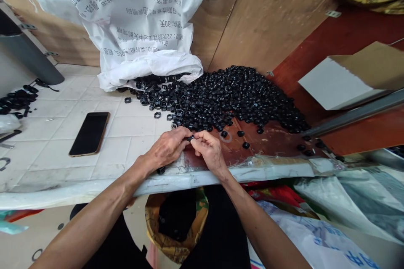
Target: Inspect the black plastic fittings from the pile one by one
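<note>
Evidently both hands are busy with one part: the left hand [168, 145] and the right hand [208, 148] meet fingertip to fingertip, pinched on a small black plastic piece [190, 138]. The fingers cover most of it, so I cannot tell whether it is one part or two joined. Just beyond the hands, black plastic rings [164, 105] blend into a heap of black plastic caps [249, 96] that spreads away to their right. A stray black part [161, 170] lies beneath the left wrist, by the counter's edge. If the pinch slips, the piece could drop into the heap and be lost among its likes, or bounce off the counter [126, 134]; a careless sweep of the left forearm might knock the stray over too. Left of the hands rests a smartphone [89, 133], well apart. Behind the rings stands a white woven sack [148, 17]; if it sags, it could push rings forward. Below the hands, an open printed bag [153, 218] holds something black, too dark to make out.
</note>
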Tool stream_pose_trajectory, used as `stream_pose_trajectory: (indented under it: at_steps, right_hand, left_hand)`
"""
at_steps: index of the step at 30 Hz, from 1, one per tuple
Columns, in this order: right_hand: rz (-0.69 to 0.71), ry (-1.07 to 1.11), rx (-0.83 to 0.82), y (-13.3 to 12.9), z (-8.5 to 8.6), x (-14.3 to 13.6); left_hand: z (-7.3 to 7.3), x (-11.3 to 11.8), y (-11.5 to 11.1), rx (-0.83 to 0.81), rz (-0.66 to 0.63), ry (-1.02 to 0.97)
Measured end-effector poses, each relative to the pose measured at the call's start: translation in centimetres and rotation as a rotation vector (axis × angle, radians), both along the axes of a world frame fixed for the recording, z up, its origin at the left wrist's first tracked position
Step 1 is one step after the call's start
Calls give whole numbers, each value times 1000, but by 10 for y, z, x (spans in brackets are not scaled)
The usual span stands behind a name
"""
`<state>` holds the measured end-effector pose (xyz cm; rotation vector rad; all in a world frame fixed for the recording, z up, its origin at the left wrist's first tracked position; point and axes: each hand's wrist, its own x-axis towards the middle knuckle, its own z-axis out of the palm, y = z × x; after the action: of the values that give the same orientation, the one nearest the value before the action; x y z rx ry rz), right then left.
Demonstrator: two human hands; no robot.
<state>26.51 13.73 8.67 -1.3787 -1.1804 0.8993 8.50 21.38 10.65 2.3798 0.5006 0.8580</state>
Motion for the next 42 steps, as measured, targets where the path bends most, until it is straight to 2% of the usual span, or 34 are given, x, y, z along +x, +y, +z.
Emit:
stream_pose_trajectory:
  at_steps: [4, 6, 8, 9, 12, 14, 16, 19, 21, 26, 33, 37, 40, 42]
  right_hand:
    - [40, 237, -100, -7, -2, -8]
    - [54, 214, -115, -13, -2, -8]
    - [17, 51, -108, -19, -2, -2]
    - [-45, -61, -89, -21, -3, 5]
    - [-323, -400, 21, -19, -8, 31]
    - [-391, -575, 88, -12, -12, 46]
    - [-350, -695, 138, -2, -15, 55]
    - [-276, -812, 182, 10, -21, 57]
    - [-267, -839, 210, 14, -25, 55]
    - [-241, -772, 254, 8, -33, 55]
    - [-172, -659, 216, 5, -21, 47]
    - [-65, -389, 74, 9, -9, 37]
    - [60, -171, -5, 16, 7, 32]
    - [126, -124, -24, 25, 20, 31]
  left_hand:
    - [7, 0, -4, 139, -30, 70]
    - [17, -4, -8, 119, -24, 144]
    - [30, -11, -11, 61, 6, 258]
    - [35, -17, -12, 37, 40, 325]
    - [45, -35, -9, -12, 166, 552]
    - [43, -42, -2, -87, 241, 667]
    - [37, -40, 7, -164, 340, 683]
    - [22, -24, 21, -130, 564, 521]
    - [12, -12, 29, -49, 623, 432]
    - [0, -2, 37, 37, 526, 464]
    - [-6, -9, 27, 55, 443, 378]
    - [-11, -9, 26, 6, 404, 288]
    - [-12, -10, 28, 4, 372, 268]
    - [-10, -10, 28, -25, 366, 270]
